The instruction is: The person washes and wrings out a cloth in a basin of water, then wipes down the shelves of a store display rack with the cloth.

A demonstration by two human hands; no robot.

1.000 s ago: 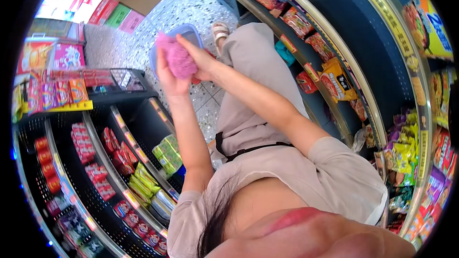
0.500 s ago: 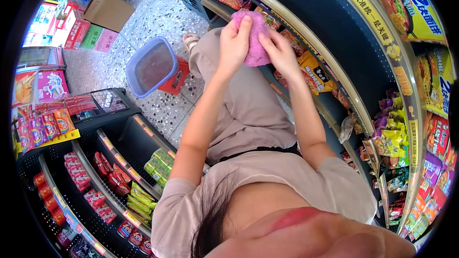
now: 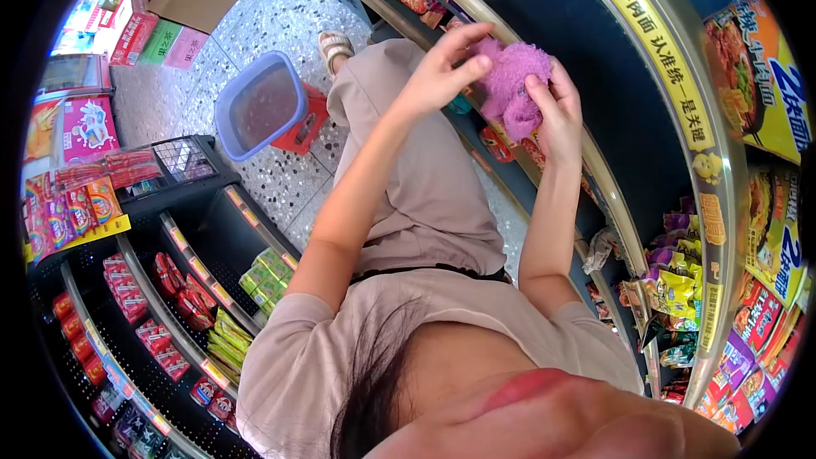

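Observation:
A bunched pink-purple cloth (image 3: 514, 89) with a fluffy surface is gripped by my right hand (image 3: 558, 115), its thumb pressed on the front. My left hand (image 3: 444, 72) is open at the cloth's left side, fingers apart, with the thumb tip at the cloth's edge; whether it touches cannot be told. Both hands are in front of a dark shelf (image 3: 612, 110) with a metal-edged lip. Part of the right hand's fingers lies behind the cloth.
A blue-rimmed basin (image 3: 259, 106) with murky water stands on the speckled floor against a red stool (image 3: 306, 123). Packaged noodles (image 3: 752, 76) line the upper right shelf. A crumpled rag (image 3: 602, 248) hangs on a lower shelf edge. Candy shelves (image 3: 161, 289) stand at left.
Both hands and the cloth have moved right, closer to the shelf. My left hand has come off the cloth and spread its fingers, while my right hand keeps hold of it.

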